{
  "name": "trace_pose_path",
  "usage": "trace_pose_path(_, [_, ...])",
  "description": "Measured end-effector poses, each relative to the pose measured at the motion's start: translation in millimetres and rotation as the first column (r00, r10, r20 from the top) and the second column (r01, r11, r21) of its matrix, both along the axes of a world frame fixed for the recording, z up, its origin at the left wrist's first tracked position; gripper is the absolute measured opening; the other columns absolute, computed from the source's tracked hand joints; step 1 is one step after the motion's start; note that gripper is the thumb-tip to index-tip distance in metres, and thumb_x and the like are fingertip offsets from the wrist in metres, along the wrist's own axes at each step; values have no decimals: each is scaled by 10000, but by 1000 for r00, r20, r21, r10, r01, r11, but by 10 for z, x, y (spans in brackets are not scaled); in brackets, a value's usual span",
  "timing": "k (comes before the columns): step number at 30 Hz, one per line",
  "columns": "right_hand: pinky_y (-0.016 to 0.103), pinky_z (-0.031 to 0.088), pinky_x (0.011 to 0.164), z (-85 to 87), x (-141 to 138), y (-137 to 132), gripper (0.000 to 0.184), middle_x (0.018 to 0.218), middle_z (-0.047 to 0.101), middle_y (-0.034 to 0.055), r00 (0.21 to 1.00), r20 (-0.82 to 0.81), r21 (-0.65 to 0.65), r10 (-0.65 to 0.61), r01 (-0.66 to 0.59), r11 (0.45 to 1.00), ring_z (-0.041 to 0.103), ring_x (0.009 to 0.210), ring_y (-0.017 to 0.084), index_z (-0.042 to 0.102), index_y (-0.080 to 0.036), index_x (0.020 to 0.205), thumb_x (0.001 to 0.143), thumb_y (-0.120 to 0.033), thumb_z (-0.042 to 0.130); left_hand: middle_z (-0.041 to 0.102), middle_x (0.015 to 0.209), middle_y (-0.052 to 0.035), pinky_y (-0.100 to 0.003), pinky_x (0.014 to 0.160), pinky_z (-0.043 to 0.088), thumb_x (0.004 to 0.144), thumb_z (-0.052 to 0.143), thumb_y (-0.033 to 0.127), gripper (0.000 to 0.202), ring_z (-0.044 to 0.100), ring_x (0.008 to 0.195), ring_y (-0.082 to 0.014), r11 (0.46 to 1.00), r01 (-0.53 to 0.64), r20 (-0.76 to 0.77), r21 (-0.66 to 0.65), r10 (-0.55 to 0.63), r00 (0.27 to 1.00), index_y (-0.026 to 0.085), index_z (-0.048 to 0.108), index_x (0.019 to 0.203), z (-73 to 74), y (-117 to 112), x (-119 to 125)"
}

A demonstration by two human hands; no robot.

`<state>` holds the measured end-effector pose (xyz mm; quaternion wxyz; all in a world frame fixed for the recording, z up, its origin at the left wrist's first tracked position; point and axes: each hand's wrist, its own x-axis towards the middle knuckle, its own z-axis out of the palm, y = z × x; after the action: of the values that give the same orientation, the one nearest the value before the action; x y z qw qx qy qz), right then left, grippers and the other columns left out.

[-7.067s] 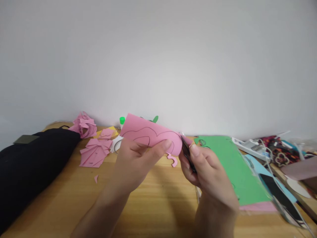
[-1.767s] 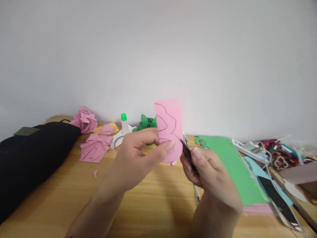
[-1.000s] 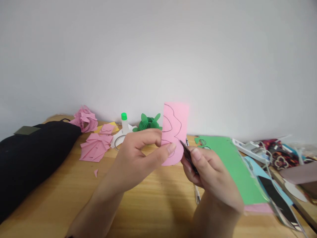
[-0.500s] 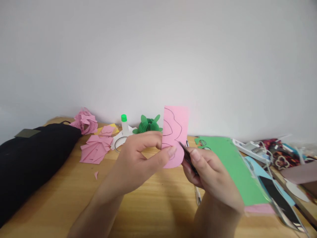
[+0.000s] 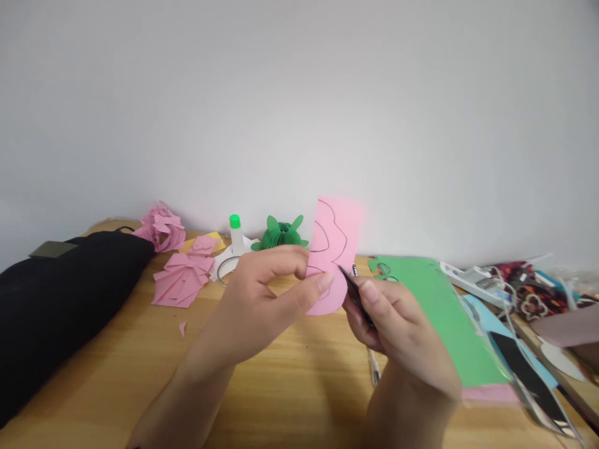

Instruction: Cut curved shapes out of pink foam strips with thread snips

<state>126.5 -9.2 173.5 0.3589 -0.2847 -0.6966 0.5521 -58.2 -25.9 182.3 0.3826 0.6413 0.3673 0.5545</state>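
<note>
My left hand (image 5: 262,305) pinches a strip of pink paper (image 5: 344,218) by its lower left edge, thumb in front. Dark curved outlines are drawn on the paper, and its lower right edge is rounded. In my right hand (image 5: 393,324) is a pair of small dark scissors (image 5: 358,294), its handles mostly hidden by my fingers. The scissor tip touches the paper at a notch between two drawn curves. Both hands are raised above the wooden table (image 5: 271,399).
Behind my hands are a glue stick (image 5: 235,232), a green paper ball (image 5: 282,236) and a tape roll (image 5: 225,269). Folded pink papers (image 5: 181,280) and a black bag (image 5: 70,299) lie left. Green sheets (image 5: 449,324), a power strip (image 5: 472,282) and a cable are right.
The pink paper's upper part has tilted to the right in my left hand. My right hand and the scissors have stayed almost in place.
</note>
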Motion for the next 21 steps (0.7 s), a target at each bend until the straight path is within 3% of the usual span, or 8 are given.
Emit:
trace_pose_path(13, [234, 180, 358, 21, -19, 9, 525, 446, 303, -81, 1000, -14, -6, 9, -9, 1000, 210, 388, 65, 412, -211, 580, 994, -532, 434, 596, 646, 1, -264, 643, 503, 857, 575, 207, 259, 606, 681, -146, 1000, -5, -34, 8, 6, 999, 185, 556, 600, -20, 9, -1])
trace_pose_path(21, [225, 187, 362, -3, 15, 26, 496, 469, 308, -81, 999, -28, -4, 32, -32, 999, 213, 401, 64, 417, -208, 602, 1007, -493, 442, 627, 651, 2, -244, 593, 461, 862, 569, 183, 268, 544, 618, -111, 999, 18, -66, 45, -15, 998, 174, 575, 594, 25, -17, -13])
